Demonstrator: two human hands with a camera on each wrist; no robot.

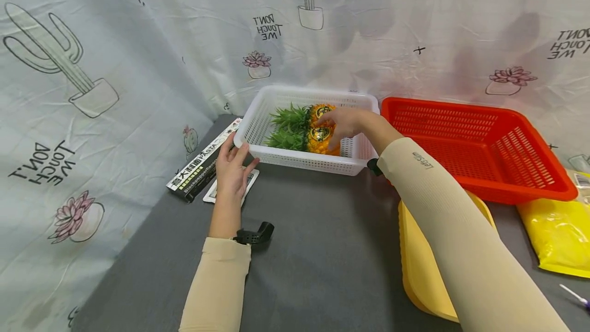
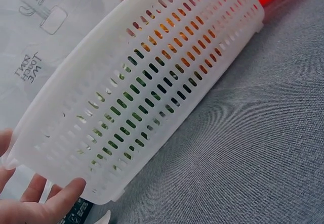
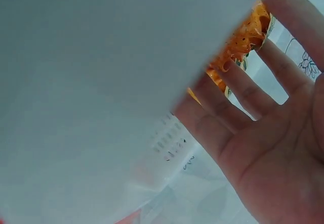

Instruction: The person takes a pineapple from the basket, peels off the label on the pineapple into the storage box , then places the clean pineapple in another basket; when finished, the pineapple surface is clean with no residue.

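On your grey bench, your right forearm covers a corner of the red perforated plastic basket and most of the yellow plastic tray. Beside the red one stands the white perforated plastic basket. Your left hand holds its near left corner between thumb and fingers. Your right hand reaches in, fingers spread over the orange pineapple-shaped pieces with green leaves lying inside — whether they touch is hard to tell.
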